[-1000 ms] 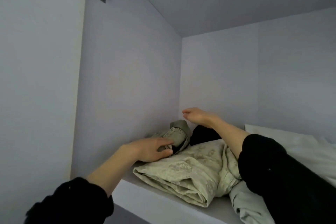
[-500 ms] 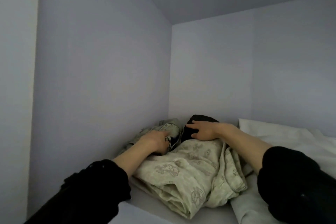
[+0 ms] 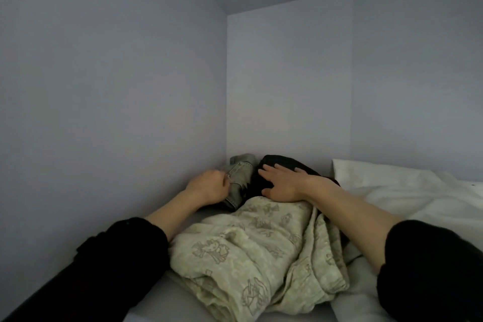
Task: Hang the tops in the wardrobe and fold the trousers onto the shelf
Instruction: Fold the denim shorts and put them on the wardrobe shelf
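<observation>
Four folded garments (image 3: 258, 246) (two hands (image 3: 283, 185)).

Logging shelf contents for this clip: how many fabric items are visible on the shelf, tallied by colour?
Pale green printed: 1, the folded patterned garment at the front.
Grey denim: 1, the folded jeans in the back corner.
Black: 1, the dark garment at the back.
White: 1, the white fabric on the right.
Total: 4.

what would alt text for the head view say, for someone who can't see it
Two bare hands reach into a wardrobe shelf corner: the left hand grips folded grey-green denim trousers, and the right hand lies flat on a folded black garment. Nearer the camera lie folded cream patterned trousers, with white fabric at right.
</observation>
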Demonstrator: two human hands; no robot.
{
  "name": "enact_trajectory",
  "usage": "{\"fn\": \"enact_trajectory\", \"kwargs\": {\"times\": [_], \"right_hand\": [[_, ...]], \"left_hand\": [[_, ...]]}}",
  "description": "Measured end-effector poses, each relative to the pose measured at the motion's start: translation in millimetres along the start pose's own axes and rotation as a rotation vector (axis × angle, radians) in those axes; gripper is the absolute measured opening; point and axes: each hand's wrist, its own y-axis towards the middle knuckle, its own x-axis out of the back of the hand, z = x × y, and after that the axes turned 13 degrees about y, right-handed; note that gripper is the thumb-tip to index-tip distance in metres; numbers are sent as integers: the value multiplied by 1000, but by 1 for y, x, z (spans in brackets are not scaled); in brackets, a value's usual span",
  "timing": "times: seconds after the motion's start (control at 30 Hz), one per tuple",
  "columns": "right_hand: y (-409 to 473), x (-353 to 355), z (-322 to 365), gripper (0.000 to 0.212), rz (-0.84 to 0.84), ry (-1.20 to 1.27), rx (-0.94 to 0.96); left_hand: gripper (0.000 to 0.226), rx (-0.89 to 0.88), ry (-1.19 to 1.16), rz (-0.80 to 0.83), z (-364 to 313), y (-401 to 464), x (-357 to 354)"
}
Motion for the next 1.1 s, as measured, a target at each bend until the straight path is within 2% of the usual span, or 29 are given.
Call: {"fn": "enact_trajectory", "kwargs": {"times": [0.17,0.27,0.4,0.53,0.77,0.9,1.0,1.1], "right_hand": [[0,-2,-2,64,-63,28,21],[0,-4,-3,65,-108,45,43],[-3,-1,0,61,-110,55,47],[-14,9,16,44,-146,121,65],[-54,18,95,37,-245,247,250],[-90,4,146,36,-352,443,424],[-135,-33,198,29,-382,649,581],[-192,-88,248,25,-272,936,649]], "left_hand": [[46,-114,-26,357,1,3,3],[56,-68,34,403,-2,-1,-2],[45,-77,-5,292,0,-17,18],[44,-57,-80,94,8,-51,56],[47,72,-82,-86,24,-153,117],[43,155,-280,-308,24,-237,134],[37,311,-367,-390,37,-328,140],[29,486,-423,-402,52,-426,144]]}}
